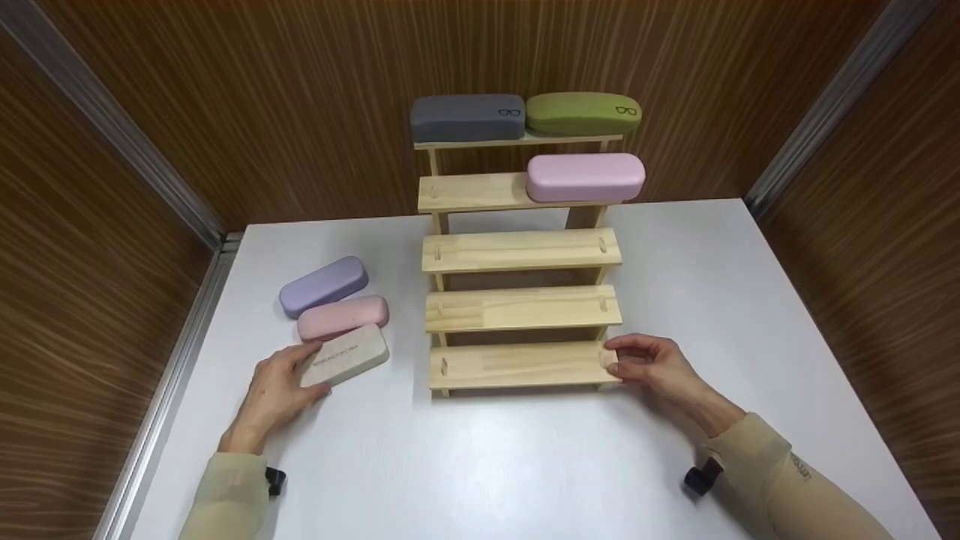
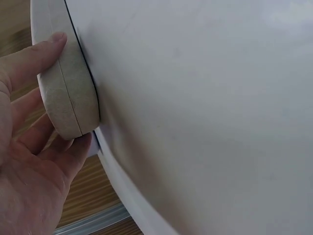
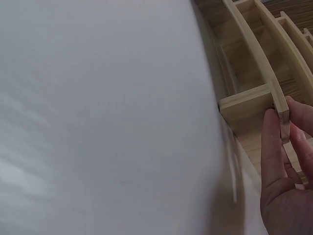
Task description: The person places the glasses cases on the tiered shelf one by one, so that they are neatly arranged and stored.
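My left hand (image 1: 274,390) grips the near end of an off-white glasses case (image 1: 349,356) with small lettering on its lid, at the left of the table. In the left wrist view the thumb presses one side of the case (image 2: 68,93) and the fingers curl round the other. Just behind it lie a pink glasses case (image 1: 345,316) and a lavender one (image 1: 324,286). At the other side, my right hand (image 1: 664,367) pinches the right end of the lowest step of a wooden tiered rack (image 1: 517,365). The right wrist view shows fingers on both faces of that board (image 3: 279,110).
On the rack's top step stand a grey glasses case (image 1: 466,118) and a green one (image 1: 581,114). A pink-lilac case (image 1: 585,178) sits at the right of the step below. The white table (image 1: 480,465) meets wood-grain panels (image 1: 315,112) at the back and sides.
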`<state>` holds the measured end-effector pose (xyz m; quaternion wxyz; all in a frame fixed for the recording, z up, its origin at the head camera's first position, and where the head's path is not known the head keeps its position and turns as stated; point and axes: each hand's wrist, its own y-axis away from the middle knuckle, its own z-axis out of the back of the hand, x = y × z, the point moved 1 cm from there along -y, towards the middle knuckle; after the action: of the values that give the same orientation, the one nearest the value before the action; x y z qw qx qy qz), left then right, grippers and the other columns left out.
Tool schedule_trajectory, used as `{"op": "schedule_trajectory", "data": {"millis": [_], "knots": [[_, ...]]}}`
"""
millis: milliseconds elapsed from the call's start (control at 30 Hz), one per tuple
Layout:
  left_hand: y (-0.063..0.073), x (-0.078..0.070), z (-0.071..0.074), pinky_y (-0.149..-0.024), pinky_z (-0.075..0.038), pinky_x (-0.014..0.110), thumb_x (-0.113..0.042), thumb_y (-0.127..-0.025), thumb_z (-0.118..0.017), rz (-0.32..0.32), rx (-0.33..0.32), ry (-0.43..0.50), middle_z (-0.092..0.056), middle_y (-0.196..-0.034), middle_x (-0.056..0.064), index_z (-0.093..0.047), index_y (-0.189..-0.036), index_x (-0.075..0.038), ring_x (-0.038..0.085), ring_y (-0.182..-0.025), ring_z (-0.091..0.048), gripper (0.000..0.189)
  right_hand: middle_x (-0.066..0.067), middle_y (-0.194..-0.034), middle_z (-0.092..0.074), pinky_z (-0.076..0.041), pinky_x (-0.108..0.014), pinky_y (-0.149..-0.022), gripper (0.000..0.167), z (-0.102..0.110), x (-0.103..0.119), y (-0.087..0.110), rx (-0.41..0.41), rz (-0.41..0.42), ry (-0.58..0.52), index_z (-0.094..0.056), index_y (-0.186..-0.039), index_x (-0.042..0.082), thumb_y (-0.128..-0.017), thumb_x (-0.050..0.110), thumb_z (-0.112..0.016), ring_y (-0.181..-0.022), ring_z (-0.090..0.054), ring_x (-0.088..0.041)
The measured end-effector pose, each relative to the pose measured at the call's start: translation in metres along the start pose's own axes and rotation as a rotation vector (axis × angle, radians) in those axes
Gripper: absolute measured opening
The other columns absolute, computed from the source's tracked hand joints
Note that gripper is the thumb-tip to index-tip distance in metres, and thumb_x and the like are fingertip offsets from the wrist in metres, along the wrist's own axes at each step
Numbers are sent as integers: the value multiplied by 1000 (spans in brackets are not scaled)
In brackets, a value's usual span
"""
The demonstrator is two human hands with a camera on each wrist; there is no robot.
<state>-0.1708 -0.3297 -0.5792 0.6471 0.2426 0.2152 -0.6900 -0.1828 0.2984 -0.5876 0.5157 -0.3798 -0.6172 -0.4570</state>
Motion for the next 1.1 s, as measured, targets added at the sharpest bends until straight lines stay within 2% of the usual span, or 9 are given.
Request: {"op": "schedule_trajectory", "data": {"millis": [133,433,700,867,1100], "knots": [[2,1,0,-123,-48,68,-9,-87,-92,1,-12,9,-63,-161,26,-68,-152,-1,54,-147,-60,70,6,-103,-83,-69,-21,-82,35,-1,0,0,-9,-9,1,-77,-128,-2,-95,-11,-79,-93,-80,-3],[6,0,-1,-121,-51,66,-7,-87,-92,2,-31,18,-62,-162,25,-71,-148,-2,54,-146,-61,64,8,-102,-82,-69,-21,-84,35,-2,0,0,-33,-49,13,-80,-124,7,-94,-10,-80,-93,-80,-3],[9,-2,-2,-118,-53,65,-8,-86,-93,-49,-77,6,-66,-158,24,-77,-142,-4,51,-141,-66,58,8,-101,-81,-69,-21,-84,36,-2,0,1,-43,-67,10,-81,-126,8,-95,-11,-79,-94,-77,-3],[10,-6,1,-120,-52,65,-9,-86,-92,-60,-77,9,-66,-158,25,-77,-142,-5,51,-143,-65,58,8,-101,-80,-69,-22,-83,36,-1,2,3,-32,-76,-2,-82,-124,13,-96,-9,-78,-94,-78,-4],[9,-11,8,-120,-47,66,-11,-84,-95,-92,-75,-3,-68,-155,24,-77,-141,-5,50,-140,-67,60,8,-101,-80,-69,-22,-84,36,-1,2,3,-28,-77,2,-80,-127,10,-96,-9,-78,-94,-78,-5]]}}
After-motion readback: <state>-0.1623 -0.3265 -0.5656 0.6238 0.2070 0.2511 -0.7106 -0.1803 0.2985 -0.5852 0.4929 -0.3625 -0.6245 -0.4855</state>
